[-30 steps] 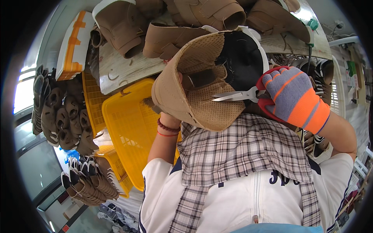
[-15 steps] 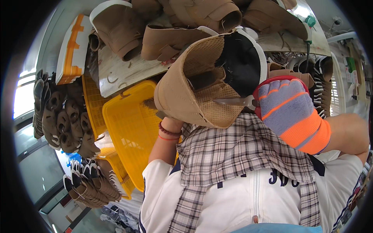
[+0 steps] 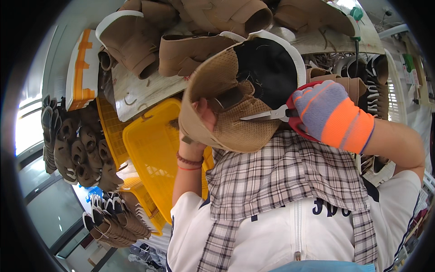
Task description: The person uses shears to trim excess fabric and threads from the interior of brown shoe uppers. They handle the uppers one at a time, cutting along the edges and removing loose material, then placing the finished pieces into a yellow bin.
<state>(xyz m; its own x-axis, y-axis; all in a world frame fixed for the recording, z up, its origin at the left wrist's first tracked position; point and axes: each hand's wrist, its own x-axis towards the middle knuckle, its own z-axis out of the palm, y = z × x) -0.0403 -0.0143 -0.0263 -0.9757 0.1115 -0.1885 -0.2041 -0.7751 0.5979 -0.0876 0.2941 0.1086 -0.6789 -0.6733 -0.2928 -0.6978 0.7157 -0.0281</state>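
Observation:
A tan shoe upper point(image 3: 192, 119) hangs in front of my chest, its mesh inside, black lining and white edge turned up to view. My left hand point(image 3: 206, 116) grips its left side, the fingers reaching over into the inside. Most of the palm is hidden behind the upper. In a grey and orange glove, my right hand point(image 3: 321, 111) is closed round the red handles of a pair of scissors point(image 3: 276, 113). The blades point left across the mesh lining, near loose threads; whether they touch it I cannot tell.
More tan shoe uppers point(image 3: 195, 53) are heaped on the worktable point(image 3: 131, 88) beyond. Yellow crates point(image 3: 152, 149) stand at the left, beside hanging bunches of uppers point(image 3: 79, 152) and a white box with orange tape point(image 3: 84, 68). Further uppers point(image 3: 362, 84) are at the right.
The fingers of my left hand have come into view inside the upper. The scissors' blades, mostly hidden before, now show over the lining. The upper has shifted slightly left.

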